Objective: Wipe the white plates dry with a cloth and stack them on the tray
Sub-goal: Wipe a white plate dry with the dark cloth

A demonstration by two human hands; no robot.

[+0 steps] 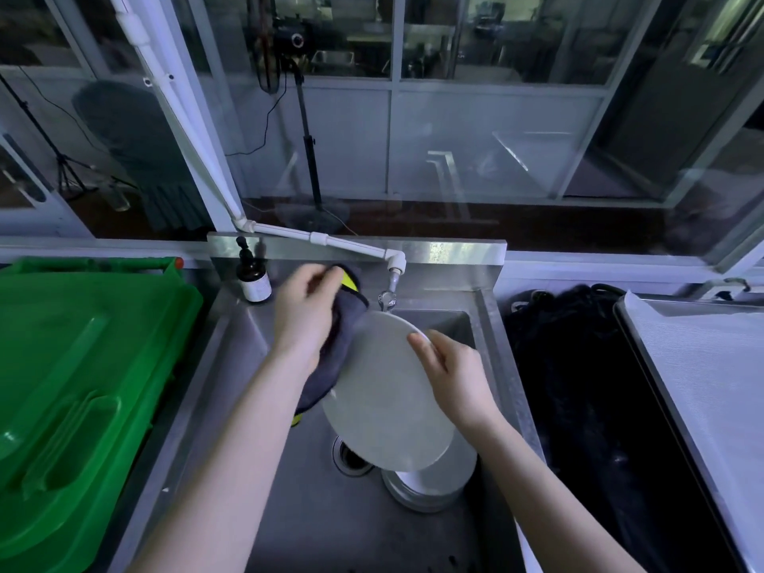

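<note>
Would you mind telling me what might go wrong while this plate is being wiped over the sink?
The right hand grips the plate only at its rim while the left hand holds the cloth against it, so it could slip onto the stack below. The plate's top edge sits near the tap and might knock it.

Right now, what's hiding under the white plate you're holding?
More white plates, stacked in the sink, next to the drain. The held plate covers part of the stack and part of the drain, so I can't count the plates.
</note>
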